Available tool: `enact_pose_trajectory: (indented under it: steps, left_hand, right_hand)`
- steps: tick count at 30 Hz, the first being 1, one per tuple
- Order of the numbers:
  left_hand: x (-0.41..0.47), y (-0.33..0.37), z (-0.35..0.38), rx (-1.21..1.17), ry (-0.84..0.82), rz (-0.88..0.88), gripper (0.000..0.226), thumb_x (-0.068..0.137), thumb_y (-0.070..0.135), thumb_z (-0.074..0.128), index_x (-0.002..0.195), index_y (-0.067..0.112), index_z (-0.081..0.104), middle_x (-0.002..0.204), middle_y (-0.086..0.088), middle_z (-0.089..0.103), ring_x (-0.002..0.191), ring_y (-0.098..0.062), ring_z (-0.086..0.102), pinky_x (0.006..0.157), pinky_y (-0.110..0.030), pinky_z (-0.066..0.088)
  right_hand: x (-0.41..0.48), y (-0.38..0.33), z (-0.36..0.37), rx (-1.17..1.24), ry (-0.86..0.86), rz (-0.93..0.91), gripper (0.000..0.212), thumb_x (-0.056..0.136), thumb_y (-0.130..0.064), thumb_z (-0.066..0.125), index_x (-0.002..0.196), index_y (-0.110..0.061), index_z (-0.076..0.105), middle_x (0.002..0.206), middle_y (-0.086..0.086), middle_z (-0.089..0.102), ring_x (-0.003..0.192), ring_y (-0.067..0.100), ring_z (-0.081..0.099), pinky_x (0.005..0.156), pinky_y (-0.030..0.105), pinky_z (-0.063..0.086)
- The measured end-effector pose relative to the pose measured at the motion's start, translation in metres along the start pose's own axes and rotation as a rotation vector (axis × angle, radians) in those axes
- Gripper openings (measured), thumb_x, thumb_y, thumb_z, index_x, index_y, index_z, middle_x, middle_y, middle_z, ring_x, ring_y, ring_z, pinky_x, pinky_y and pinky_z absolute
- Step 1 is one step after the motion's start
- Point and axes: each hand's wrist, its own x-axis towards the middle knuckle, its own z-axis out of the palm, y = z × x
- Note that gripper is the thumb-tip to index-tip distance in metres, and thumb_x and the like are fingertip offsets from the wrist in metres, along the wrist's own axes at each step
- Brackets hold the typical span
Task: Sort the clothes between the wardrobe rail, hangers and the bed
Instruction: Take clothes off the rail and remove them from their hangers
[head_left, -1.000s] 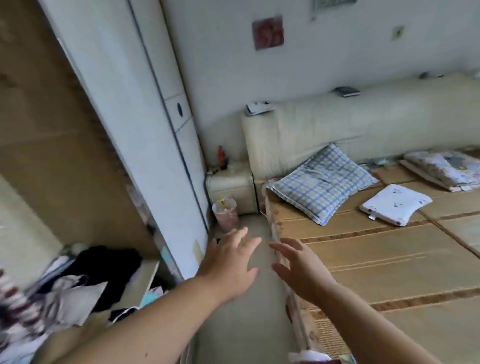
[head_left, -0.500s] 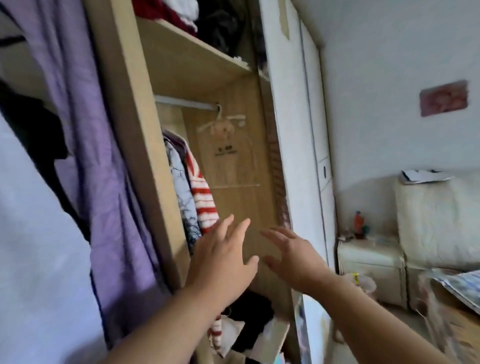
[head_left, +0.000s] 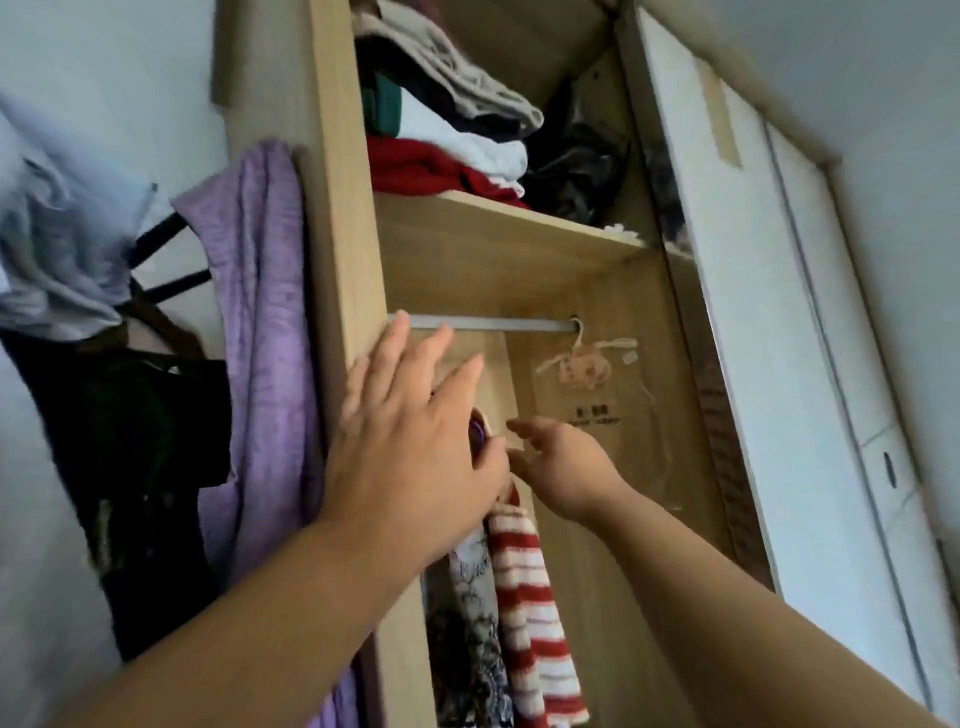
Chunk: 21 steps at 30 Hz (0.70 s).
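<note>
- Clothes hang at the left end of the thin silver metal wardrobe rail (head_left: 509, 325), at 6 o'clock of the two hands. They are a red-and-white striped knit garment (head_left: 530, 597) and, touching it at 9 o'clock, a grey floral-patterned garment (head_left: 470, 597).
- The left hand (head_left: 410, 441) is raised with its back to the camera, the forearm coming up from 7 o'clock. Its fingers (head_left: 439, 353) are straight and spread, pointing to 12 o'clock with the tips just under the rail, and they hold nothing.
- The right hand (head_left: 566, 467) reaches in from 4 o'clock, fingers loosely extended toward 10 o'clock, just above the striped garment's top. Nothing is pinched; whether it touches the cloth cannot be told.
- A small purple piece (head_left: 477, 431) shows between the hands; what it is cannot be told.
- At the rail's 3 o'clock end hangs a pale pink plastic hanger (head_left: 587, 358) inside a clear plastic cover (head_left: 613, 447).
- Half a second ago both hands were lower, level with the striped garment's middle. Now the left fingertips have climbed to the rail and the right hand is at the garment's top.
- The view has tilted up: the wooden shelf (head_left: 509, 228) at 12 o'clock now shows its whole folded pile of red, white and beige clothes (head_left: 467, 145). The bed seen a second ago is out of frame.
- The long purple cloth (head_left: 260, 338) still hangs outside the wardrobe's side at 9 o'clock.
</note>
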Motion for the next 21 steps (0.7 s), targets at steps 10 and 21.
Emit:
enact_pose_trajectory:
  steps: [10, 21]
  left_hand:
    - [0.056, -0.017, 0.000, 0.311, 0.129, -0.290, 0.074, 0.084, 0.023, 0.057, 0.145, -0.002, 0.024, 0.151, -0.034, 0.009, 0.139, -0.047, 0.019, 0.109, -0.051, 0.027]
    - [0.059, -0.009, 0.004, 0.278, 0.247, -0.440, 0.089, 0.076, 0.005, 0.057, 0.151, 0.009, 0.009, 0.156, -0.011, 0.014, 0.138, -0.023, 0.021, 0.107, -0.032, 0.028]
  right_hand:
    - [0.123, 0.017, 0.022, 0.351, -0.280, -0.070, 0.052, 0.089, -0.036, 0.060, 0.131, -0.006, 0.053, 0.133, 0.009, 0.057, 0.121, 0.022, 0.054, 0.102, 0.029, 0.041]
    - [0.176, 0.025, 0.053, 0.087, -0.229, -0.130, 0.044, 0.099, -0.033, 0.040, 0.096, 0.002, 0.066, 0.103, 0.022, 0.065, 0.098, 0.034, 0.059, 0.072, 0.029, 0.042]
